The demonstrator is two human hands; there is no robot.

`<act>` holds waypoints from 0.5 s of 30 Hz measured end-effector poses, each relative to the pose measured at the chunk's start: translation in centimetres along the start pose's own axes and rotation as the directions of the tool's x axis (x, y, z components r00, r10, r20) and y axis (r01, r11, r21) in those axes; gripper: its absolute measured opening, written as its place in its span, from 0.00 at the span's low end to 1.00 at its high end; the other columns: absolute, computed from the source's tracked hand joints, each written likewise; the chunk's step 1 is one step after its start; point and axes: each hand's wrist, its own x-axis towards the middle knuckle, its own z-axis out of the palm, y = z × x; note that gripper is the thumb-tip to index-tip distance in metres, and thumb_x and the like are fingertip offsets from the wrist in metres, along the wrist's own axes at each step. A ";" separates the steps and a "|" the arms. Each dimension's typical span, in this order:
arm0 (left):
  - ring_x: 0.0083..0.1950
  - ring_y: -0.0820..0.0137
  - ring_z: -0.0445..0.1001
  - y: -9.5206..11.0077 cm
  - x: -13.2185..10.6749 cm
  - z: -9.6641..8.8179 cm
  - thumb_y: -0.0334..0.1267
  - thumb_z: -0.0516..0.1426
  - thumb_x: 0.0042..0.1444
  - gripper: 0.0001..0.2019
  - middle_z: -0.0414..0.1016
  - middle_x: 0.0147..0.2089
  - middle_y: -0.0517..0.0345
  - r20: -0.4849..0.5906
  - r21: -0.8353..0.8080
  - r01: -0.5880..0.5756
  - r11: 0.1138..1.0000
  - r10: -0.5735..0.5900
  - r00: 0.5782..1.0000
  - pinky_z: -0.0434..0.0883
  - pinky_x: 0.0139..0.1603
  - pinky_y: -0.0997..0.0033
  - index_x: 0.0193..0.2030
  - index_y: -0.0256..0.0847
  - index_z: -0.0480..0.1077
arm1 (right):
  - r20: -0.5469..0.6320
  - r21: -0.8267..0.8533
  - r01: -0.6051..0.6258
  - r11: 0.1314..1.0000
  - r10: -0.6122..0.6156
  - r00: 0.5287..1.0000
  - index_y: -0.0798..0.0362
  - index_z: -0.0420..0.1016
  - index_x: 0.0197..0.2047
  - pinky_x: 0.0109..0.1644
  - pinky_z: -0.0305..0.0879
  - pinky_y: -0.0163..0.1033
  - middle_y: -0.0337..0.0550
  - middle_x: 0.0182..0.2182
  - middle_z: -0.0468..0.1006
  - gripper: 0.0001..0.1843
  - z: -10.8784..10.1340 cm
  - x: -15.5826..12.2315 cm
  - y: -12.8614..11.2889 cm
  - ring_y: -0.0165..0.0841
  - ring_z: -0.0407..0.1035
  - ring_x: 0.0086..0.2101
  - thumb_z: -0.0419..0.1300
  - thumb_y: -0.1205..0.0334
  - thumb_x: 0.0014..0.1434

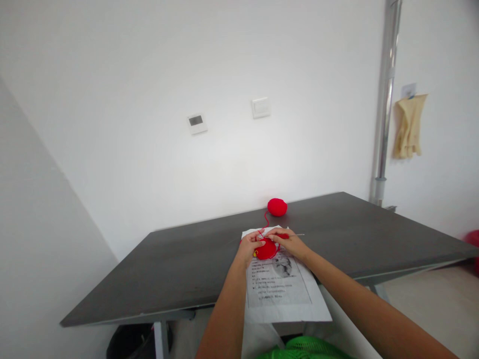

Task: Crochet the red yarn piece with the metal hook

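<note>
On the one paper sheet (284, 306) there were several lines of dark print and one grey picture (284, 267), but the print was too blurred for reading. The small dark screen of the wall panel (197, 123) also showed no writing that I could read. Beside this panel, one white switch (261, 107) was fixed on the wall (130, 124).

Two hands were at work above the upper part of the sheet. The left hand (250, 246) was closed with thumb and fingers on the edge of one red round piece (266, 250), which was located between the two hands, over the paper. The right hand (287, 240) was holding one thin hook tool (298, 235) with a red handle; its metal end was pointing to the right. One small yellow thing (255, 254) was at the left edge of the red piece, near the left hand.

One red yarn ball (277, 207) lay at the far edge of the dark tabletop (179, 269), and a single strand (267, 219) went from it down to the hands. At the right, cream-coloured gloves (409, 127) were hanging near one metal pipe (387, 104); their number I could not tell.
</note>
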 end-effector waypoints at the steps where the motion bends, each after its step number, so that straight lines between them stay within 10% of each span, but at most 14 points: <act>1: 0.38 0.66 0.75 0.0 0.1 0.0 0.30 0.68 0.30 0.27 0.79 0.36 0.52 -0.022 0.027 -0.012 1.000 0.013 1.000 0.68 0.43 0.68 0.44 0.35 0.76 | -0.002 -0.016 0.003 1.000 -0.003 1.000 0.53 0.77 0.32 0.45 0.65 0.42 0.44 0.33 0.79 0.15 0.0 -0.1 0.0 0.37 0.71 0.37 0.58 0.49 0.56; 8: 0.32 0.68 0.74 0.1 0.3 0.0 0.31 0.65 0.35 0.18 0.78 0.31 0.54 -0.095 0.202 -0.081 0.976 0.102 0.990 0.69 0.38 0.69 0.39 0.36 0.78 | 0.030 -0.203 0.051 0.978 -0.046 0.999 0.51 0.72 0.34 0.40 0.64 0.39 0.40 0.31 0.75 0.12 0.4 -0.5 -0.2 0.33 0.68 0.34 0.53 0.54 0.60; 15: 0.37 0.65 0.76 -0.3 0.4 -0.1 0.34 0.67 0.35 0.18 0.80 0.36 0.48 -0.036 -0.038 -0.050 0.998 0.048 0.998 0.70 0.45 0.65 0.38 0.33 0.77 | 0.067 -0.378 0.259 0.889 -0.252 0.965 0.50 0.68 0.38 0.47 0.64 0.43 0.46 0.37 0.74 0.08 0.9 -0.5 -0.1 0.37 0.68 0.40 0.49 0.59 0.63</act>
